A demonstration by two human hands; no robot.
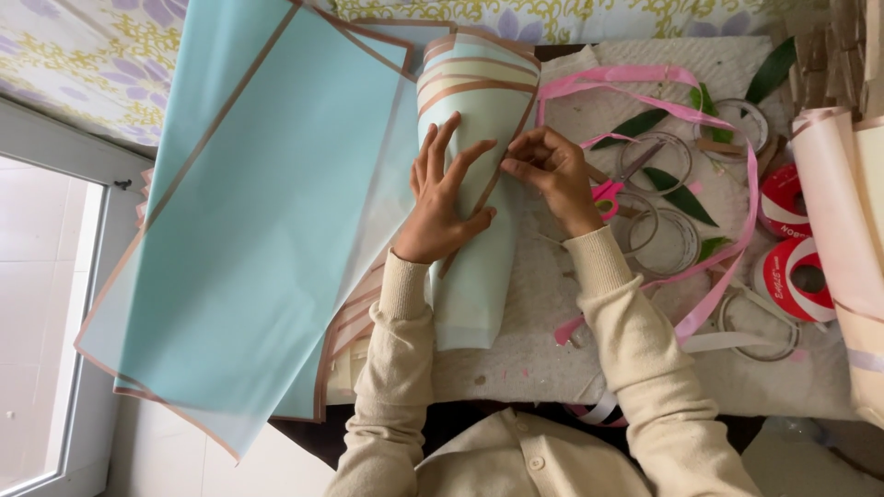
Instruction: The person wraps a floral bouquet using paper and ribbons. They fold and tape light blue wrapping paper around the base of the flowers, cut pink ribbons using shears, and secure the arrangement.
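Wrapping-paper roll [474, 175] lies lengthwise from the worktop's far edge toward you; your left hand [445, 198] presses it flat, fingers released, while your right hand [551, 170] pinches its right edge.

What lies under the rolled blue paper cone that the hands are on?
Beneath the rolled blue paper cone lies the white padded mat, with flat blue sheets alongside. The cone's inside is hidden.
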